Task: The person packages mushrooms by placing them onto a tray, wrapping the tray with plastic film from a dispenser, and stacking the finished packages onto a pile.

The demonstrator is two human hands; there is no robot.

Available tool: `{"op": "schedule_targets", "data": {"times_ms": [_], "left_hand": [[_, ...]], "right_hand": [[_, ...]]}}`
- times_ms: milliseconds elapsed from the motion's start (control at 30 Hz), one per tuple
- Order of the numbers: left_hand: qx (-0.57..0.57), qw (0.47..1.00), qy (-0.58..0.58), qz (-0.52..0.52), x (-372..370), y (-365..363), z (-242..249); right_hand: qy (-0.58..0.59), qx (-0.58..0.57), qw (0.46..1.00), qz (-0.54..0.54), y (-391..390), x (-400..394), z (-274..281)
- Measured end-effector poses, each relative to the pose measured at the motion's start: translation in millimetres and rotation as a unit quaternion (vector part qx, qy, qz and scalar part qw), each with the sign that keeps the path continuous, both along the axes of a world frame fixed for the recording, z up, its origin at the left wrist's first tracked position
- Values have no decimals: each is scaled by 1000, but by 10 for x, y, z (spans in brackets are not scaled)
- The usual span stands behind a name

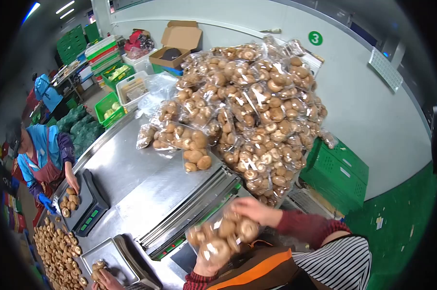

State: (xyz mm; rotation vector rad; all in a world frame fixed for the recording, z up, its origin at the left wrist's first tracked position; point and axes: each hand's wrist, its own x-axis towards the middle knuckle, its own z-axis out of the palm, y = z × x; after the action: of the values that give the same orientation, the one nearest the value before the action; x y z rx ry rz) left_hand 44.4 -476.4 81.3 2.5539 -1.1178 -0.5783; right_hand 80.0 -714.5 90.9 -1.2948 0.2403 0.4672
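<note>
Close to my body I hold a clear plastic bag of brown mushrooms (223, 235). My left hand (206, 267) is closed round its lower end, with the fingers partly hidden behind the bag. At the upper end my right hand (253, 210) grips the plastic with bent fingers, slightly blurred. Just beyond the bag is a long metal bar machine with green edges (192, 212), at the side of the steel table (126, 176). A large heap of bagged mushrooms (257, 106) rises behind it.
At left, a co-worker (44, 154) reaches to mushrooms on a scale (89, 208). Another person's hand (110, 280) holds mushrooms over a metal tray (117, 261). Loose mushrooms (54, 246) cover the lower left. Green crates (337, 171) stand right; an open cardboard box (180, 41) sits behind.
</note>
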Motion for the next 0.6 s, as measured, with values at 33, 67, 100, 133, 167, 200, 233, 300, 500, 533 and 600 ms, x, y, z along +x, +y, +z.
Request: {"op": "schedule_targets", "data": {"times_ms": [33, 67, 100, 133, 167, 200, 233, 300, 500, 533, 600], "left_hand": [[-191, 961, 158, 127, 169, -35, -27], [-369, 845, 301, 245, 352, -89, -49], [-522, 660, 417, 343, 534, -149, -65], [-637, 424, 496, 410, 715, -197, -71], [-633, 505, 387, 441, 873, -232, -71], [-601, 596, 276, 455, 1046, -296, -76], [-554, 673, 163, 462, 1226, -373, -60], [-413, 807, -69, 416, 1625, -562, 67], [-203, 873, -187, 403, 2306, -1188, -173], [-172, 880, -185, 401, 2324, -1223, -211], [-151, 883, -200, 396, 2345, -1185, -306]], "right_hand": [[-23, -2, 1000, -18, -28, 371, 11], [-35, 32, 998, -43, -62, 761, 86], [-117, 11, 989, -86, -104, 1210, 64], [-183, -91, 973, -107, -113, 1642, 329], [-170, -71, 970, -157, -117, 2089, 406], [-243, -32, 956, -162, -198, 2610, 292], [-278, -96, 935, -196, -249, 3073, 249], [-356, -177, 895, -202, -384, 3877, 16], [-560, -641, 497, -171, -242, 3931, -35], [-538, -570, 613, -95, -160, 3764, -23], [-486, -454, 745, 58, -118, 3553, -221]]}}
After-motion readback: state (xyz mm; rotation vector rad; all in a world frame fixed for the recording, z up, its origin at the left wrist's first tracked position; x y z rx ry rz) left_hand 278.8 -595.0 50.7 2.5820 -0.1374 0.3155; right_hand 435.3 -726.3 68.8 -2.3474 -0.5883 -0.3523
